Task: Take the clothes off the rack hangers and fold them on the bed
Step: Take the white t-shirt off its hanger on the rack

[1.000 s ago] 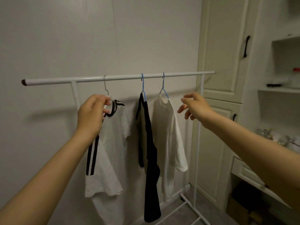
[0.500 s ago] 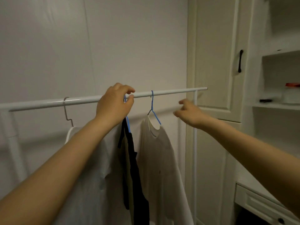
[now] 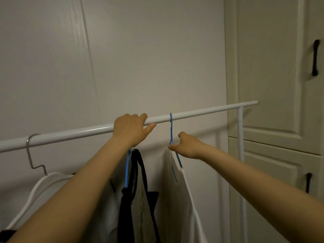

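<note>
My left hand (image 3: pixel 130 130) grips the white metal rack rail (image 3: pixel 201 112), covering the black garment's (image 3: pixel 140 199) hanger hook. Right of it, my right hand (image 3: pixel 188 146) pinches the blue wire hanger (image 3: pixel 171 130) carrying a white shirt (image 3: pixel 180 199); cream cupboard doors (image 3: pixel 266 67) stand behind.

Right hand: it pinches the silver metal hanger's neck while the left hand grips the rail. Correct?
Not quite. In the head view the right hand pinches the blue hanger carrying the white shirt, not the silver hanger. The left hand does grip the rail.

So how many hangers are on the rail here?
3. A white hanger with a metal hook at left, a blue hanger under the left hand, and another blue hanger pinched by the right hand.
</note>
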`<state>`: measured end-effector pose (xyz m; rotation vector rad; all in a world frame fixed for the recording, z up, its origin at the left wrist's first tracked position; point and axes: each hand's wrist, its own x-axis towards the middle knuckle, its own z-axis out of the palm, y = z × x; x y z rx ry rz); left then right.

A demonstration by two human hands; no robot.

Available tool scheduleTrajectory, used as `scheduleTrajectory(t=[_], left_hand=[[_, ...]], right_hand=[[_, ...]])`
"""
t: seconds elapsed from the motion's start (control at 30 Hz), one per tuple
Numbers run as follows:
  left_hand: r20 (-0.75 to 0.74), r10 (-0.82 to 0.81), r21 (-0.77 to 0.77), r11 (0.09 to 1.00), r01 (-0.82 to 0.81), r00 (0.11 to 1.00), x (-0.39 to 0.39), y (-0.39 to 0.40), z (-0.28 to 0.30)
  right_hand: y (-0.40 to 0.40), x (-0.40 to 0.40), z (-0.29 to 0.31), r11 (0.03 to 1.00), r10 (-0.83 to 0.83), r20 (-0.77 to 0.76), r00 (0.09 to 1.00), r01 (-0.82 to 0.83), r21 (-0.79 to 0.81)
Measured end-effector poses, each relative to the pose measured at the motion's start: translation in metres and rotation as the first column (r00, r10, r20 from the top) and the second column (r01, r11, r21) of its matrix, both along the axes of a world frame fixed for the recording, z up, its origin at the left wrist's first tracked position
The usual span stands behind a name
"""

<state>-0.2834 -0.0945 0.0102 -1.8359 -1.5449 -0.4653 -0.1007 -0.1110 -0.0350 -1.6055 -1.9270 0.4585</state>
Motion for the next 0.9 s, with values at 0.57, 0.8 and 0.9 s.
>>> scheduleTrajectory(t=[0.57,0.8,0.9], left_hand=[[-0.008,0.023,0.113,0.993,-0.022,1.0,-0.004,0.007,-0.007],[0.051,-0.22,0.021,0.975,0.219,0.974,-0.006,-0.015,-0.017],[0.254,-0.467,0.094,0.883,0.459,0.847,0.019,-0.05,-0.031]], right_hand=[[0.005,0.021,0.053,0.967,-0.084,-0.735,0.673,-0.123,-0.222],[-0.077,0.065,0.042,0.966,-0.238,-0.531,0.813,0.14,-0.218],[-0.121,0.091,0.037,0.935,-0.334,-0.43,0.839,0.238,-0.262]])
